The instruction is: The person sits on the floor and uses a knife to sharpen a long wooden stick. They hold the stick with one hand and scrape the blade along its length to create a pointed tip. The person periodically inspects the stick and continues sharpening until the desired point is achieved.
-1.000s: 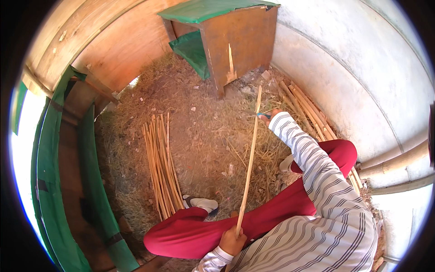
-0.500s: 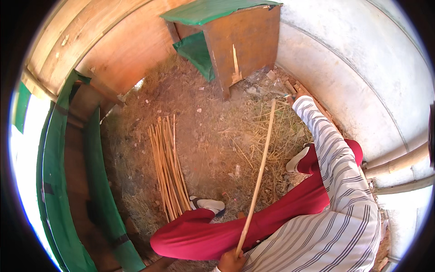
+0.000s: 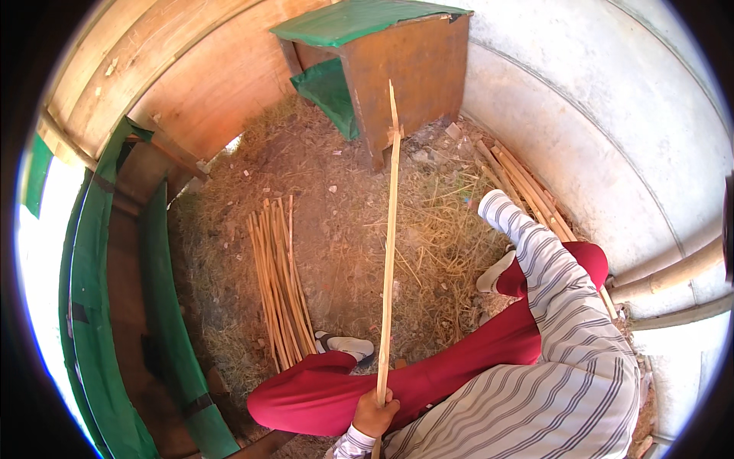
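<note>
My left hand [image 3: 375,413] is closed round the lower end of a long, thin wooden stick [image 3: 389,260], which stands up away from me, its far part lined up with the brown cabinet. My right arm, in a striped sleeve [image 3: 535,252], reaches forward to the right; the cuff hides the hand, so its fingers do not show. Beside that cuff lies a pile of wooden strips [image 3: 527,180] along the pale wall. On the ground to the left, near my shoe, rests a bundle of thin sticks [image 3: 277,283].
A brown cabinet [image 3: 417,69] with a green top stands at the far side. Green-covered shelving [image 3: 172,306] runs along the left. Dry straw [image 3: 436,229] covers the ground before me. A pale curved wall [image 3: 581,115] closes the right side.
My left hand has risen and moved slightly left, bringing the stick left and more upright. My right hand has drawn back toward me from the strips by the wall and is now hidden.
</note>
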A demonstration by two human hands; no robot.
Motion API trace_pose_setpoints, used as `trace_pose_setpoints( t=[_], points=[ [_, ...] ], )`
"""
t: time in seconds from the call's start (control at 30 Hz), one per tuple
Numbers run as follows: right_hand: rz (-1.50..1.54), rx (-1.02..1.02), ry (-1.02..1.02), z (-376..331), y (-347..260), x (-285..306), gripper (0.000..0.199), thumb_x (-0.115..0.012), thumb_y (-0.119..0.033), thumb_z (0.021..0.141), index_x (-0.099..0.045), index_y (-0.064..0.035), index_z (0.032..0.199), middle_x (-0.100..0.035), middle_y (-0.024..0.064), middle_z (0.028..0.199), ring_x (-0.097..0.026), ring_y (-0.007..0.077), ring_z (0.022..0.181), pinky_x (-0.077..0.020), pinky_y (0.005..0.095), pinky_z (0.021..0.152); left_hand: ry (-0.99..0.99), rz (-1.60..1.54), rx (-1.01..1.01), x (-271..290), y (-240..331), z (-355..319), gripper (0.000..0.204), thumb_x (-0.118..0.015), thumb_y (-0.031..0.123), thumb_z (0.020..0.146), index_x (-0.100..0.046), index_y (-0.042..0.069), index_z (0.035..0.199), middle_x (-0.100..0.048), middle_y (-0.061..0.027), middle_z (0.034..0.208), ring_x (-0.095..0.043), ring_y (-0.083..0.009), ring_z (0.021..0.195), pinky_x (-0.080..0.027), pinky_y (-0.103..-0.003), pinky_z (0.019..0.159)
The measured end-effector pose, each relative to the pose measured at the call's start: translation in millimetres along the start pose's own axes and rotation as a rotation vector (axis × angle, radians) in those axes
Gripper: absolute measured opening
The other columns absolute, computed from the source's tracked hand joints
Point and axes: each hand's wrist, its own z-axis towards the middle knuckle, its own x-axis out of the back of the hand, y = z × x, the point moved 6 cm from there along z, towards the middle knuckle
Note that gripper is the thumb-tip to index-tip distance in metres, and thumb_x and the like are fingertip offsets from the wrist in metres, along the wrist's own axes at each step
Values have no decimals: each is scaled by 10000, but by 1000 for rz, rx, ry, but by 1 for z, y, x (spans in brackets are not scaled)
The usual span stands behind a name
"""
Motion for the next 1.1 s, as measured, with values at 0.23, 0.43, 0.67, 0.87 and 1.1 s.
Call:
trace_pose_setpoints(
  t=[0.23,0.43,0.67,0.87,1.1],
  points=[
    [1130,401,22,-6,-13,-30,511,-514,-512,974,-718,-62,845,-646,48,672,-575,174,611,-483,367,591,-26,-65,105,1,-10,2,186,-682,71,766,-505,34,721,-473,-58,587,-482,-138,558,-431,-325,540],
    [1117,364,83,-57,-35,-13,561,-589,-566,909,-703,-40,751,-570,34,583,-491,137,493,-401,316,486,-24,-49,54,0,-29,11,209,-694,94,756,-499,34,708,-483,-85,589,-489,-181,550,-434,-344,550],
    [1085,430,211,-76,-42,-4,352,-644,-305,935,-680,8,780,-533,-1,559,-425,89,447,-347,274,446,-51,-74,89,-1,-30,16,200,-695,92,764,-510,36,714,-484,-61,591,-482,-151,556,-428,-331,544],
    [1363,578,-183,-80,-51,-10,228,-596,-87,927,-625,63,1096,-551,2,692,-461,76,528,-385,238,488,-75,-194,67,-5,-30,17,251,-654,17,813,-444,115,717,-439,36,533,-438,-61,404,-307,-250,351],
    [1229,871,-418,-107,-74,-23,412,-511,0,928,-500,-2,1340,-559,3,815,-513,77,595,-457,233,533,-66,16,-32,2,9,18,243,-671,85,793,-458,58,680,-438,-23,560,-430,-111,516,-384,-315,481]
  ],
)
